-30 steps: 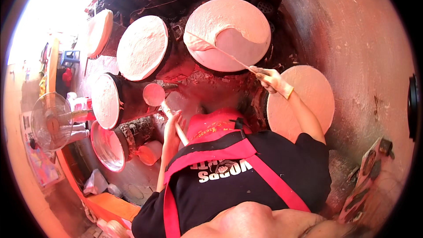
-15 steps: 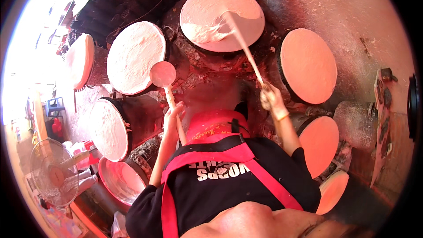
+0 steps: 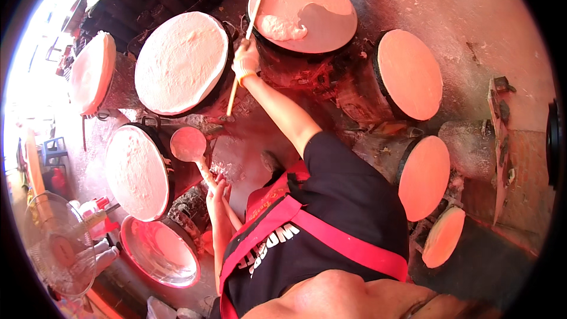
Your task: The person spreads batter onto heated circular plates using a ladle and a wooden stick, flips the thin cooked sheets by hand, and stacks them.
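My right hand is closed round a long pale wooden stick, at the left edge of the far round griddle. The stick's upper end lies over that griddle's left rim. A lump of wet batter sits near its front left, and a shadow falls to the right of the lump. In my left hand is the handle of a ladle, its round bowl raised beside the griddle at the left. That griddle and the larger one behind it carry whitish sheets of batter.
More coated round griddles stand about me: one at far left and several on the right. A shiny basin is at lower left, near a fan. A board leans at the right wall; dark cylinders are stacked at the back.
My right hand has swung left with the stick, from the middle of the far griddle to its left edge. The batter there is more bunched up. My left hand and ladle have shifted left and nearer.
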The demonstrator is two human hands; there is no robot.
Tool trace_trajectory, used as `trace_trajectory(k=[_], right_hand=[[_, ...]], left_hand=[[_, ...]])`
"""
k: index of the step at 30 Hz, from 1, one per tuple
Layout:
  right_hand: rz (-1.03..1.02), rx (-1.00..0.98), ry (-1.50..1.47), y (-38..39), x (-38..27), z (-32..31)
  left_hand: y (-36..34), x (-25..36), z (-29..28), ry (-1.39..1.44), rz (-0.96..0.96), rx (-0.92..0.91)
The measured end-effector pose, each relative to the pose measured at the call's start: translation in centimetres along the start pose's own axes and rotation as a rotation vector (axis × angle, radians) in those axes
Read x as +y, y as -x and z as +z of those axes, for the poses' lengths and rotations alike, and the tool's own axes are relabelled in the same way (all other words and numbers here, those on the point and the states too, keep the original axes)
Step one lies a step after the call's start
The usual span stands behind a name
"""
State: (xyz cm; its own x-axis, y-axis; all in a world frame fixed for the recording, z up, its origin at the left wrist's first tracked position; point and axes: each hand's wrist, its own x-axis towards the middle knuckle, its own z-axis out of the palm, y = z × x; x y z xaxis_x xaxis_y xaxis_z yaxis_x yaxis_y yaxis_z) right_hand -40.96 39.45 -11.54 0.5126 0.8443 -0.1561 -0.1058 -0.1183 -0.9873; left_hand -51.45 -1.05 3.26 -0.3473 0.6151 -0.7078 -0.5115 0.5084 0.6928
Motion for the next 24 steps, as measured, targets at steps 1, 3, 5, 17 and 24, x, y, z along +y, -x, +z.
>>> trace_trajectory(k=[1, 3, 5, 17, 24], right_hand=[[0.046, -0.035, -0.055, 1.3, 0.7, -2.0], [0.210, -0.144, -0.199, 5.2, -1.4, -6.3], [0.381, -0.191, -0.322, 8.0, -5.5, -11.9], [0.393, -0.481, -0.216, 6.2, -10.0, -17.7], [0.522, -0.465, -0.216, 0.9, -10.1, -31.9]], left_hand=[[0.0, 0.1, 0.1, 0.002, -0.006, -0.007], [-0.2, 0.0, 0.5, 0.035, -0.001, -0.024], [-0.4, 0.3, 1.6, 0.048, -0.011, -0.066], [1.0, 0.4, 10.0, -0.028, -0.029, -0.242], [1.7, -0.2, 13.7, -0.017, -0.023, -0.246]])
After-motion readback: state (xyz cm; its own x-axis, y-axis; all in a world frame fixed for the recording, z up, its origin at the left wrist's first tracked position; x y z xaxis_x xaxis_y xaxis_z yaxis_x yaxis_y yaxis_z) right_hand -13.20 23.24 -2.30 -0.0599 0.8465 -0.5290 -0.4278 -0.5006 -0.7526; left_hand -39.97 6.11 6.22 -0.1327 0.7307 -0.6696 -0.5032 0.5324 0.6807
